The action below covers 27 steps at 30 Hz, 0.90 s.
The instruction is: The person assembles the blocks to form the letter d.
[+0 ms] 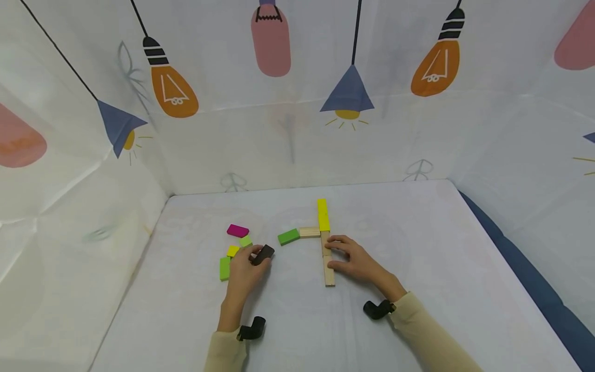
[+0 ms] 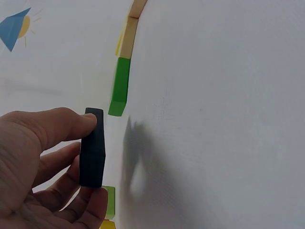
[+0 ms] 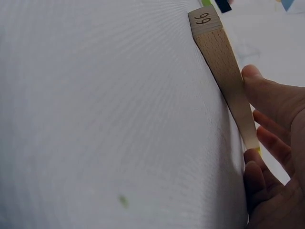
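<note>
Between thumb and fingers my left hand [image 1: 246,271] pinches a black block [image 1: 263,254]. In the left wrist view this black block [image 2: 92,148] is held above the white surface, its shadow falling beside it. My right hand [image 1: 357,262] touches a column of wooden blocks [image 1: 329,276], fingertips on the upper one and thumb at the lower one's right edge. The nearer wooden block [image 3: 224,67] has "66" on its end in the right wrist view. Yellow blocks [image 1: 323,214] continue the column upward. A wooden block [image 1: 309,232] and a green block [image 1: 288,236] branch left from it.
Left of my left hand lie a magenta block [image 1: 238,230], a lime block [image 1: 246,241], a yellow block [image 1: 233,251] and a light green block [image 1: 225,268]. The white tabletop [image 1: 418,232] ends at a lamp-printed fabric wall [image 1: 297,129].
</note>
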Available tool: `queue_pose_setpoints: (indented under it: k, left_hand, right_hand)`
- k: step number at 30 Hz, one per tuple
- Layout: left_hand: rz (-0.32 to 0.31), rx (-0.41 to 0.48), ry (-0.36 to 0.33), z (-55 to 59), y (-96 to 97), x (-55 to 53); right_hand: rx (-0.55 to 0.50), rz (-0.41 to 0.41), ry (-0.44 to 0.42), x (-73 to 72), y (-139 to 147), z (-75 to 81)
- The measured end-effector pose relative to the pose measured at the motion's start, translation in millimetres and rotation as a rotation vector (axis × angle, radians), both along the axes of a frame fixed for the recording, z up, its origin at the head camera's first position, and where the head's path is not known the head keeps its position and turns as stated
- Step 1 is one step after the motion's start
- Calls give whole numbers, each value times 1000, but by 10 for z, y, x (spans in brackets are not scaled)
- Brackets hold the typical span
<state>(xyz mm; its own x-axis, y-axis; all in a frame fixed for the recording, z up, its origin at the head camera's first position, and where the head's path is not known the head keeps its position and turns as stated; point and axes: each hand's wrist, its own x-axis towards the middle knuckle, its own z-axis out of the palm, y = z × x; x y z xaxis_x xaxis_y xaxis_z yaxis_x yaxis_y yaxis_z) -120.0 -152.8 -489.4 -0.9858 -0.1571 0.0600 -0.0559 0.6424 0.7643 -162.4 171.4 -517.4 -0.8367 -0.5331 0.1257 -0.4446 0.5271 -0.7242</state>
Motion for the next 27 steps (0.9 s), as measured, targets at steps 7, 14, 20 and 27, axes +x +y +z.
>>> queue_pose_setpoints:
  k: [7, 14, 20, 27]
  left_hand:
    - [16, -27, -16, -2, 25, -97]
    - [1, -22, -30, 2, 46, -172]
    - [-2, 10, -21, -49, 57, -223]
    - [-3, 18, -6, -128, 72, -265]
  right_hand:
    - [-9, 1, -18, -5, -3, 9]
    - [-8, 1, -36, -13, 4, -10]
    - [-9, 1, -33, -10, 6, -12]
    - [-29, 11, -14, -2, 5, 3]
